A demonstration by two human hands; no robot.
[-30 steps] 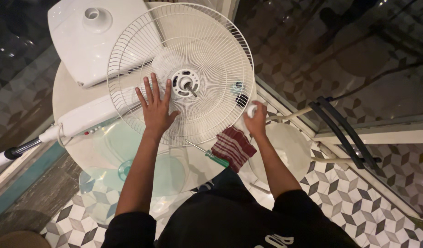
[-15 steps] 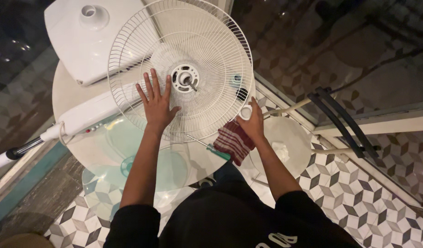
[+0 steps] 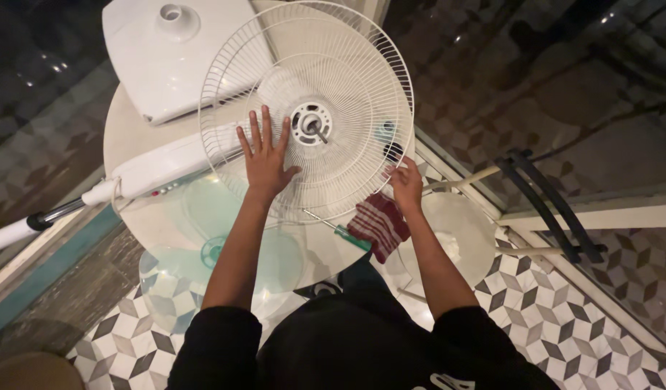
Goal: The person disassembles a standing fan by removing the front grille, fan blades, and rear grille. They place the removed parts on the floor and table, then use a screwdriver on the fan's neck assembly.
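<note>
The grille lies flat on the round table, its shaft pointing up toward you. Your left hand presses on the wires, fingers spread; your right hand is closed on the rim's lower right edge. The base crowds the upper left; the cloth and screwdriver lie just below the rim.
</note>
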